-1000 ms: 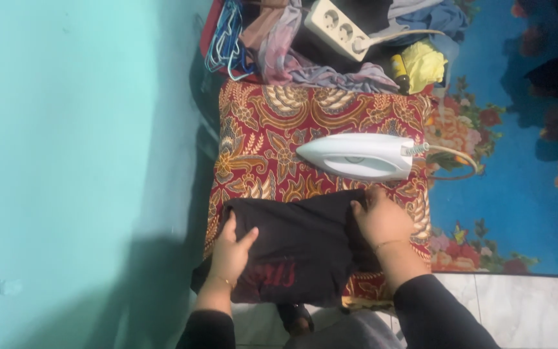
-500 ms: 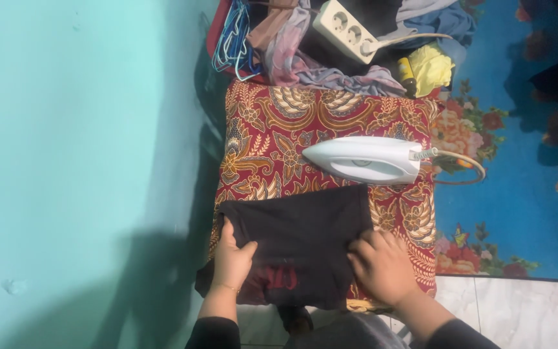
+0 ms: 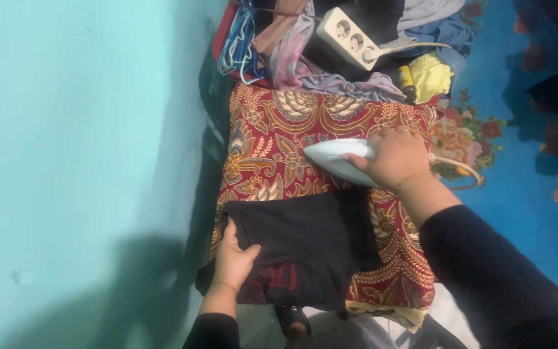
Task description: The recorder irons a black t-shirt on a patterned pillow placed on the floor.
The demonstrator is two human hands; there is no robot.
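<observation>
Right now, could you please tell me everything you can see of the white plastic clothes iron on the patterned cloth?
The white plastic clothes iron rests flat on the red and gold patterned cloth, its pointed nose toward the turquoise wall. Its smooth, glossy shell looks clean. The right hand closes over its handle and covers the rear half, so only the front shows. A pale cord loops out behind the hand. The iron lies just beyond the folded black garment, apart from it.

light: dim, soft indoor
shadows: dark patch on turquoise wall (image 3: 66,161), left of patterned cloth (image 3: 279,129)
glare: mild sheen on white iron (image 3: 330,158)
blur: slight softness, sleeve below iron smeared
</observation>
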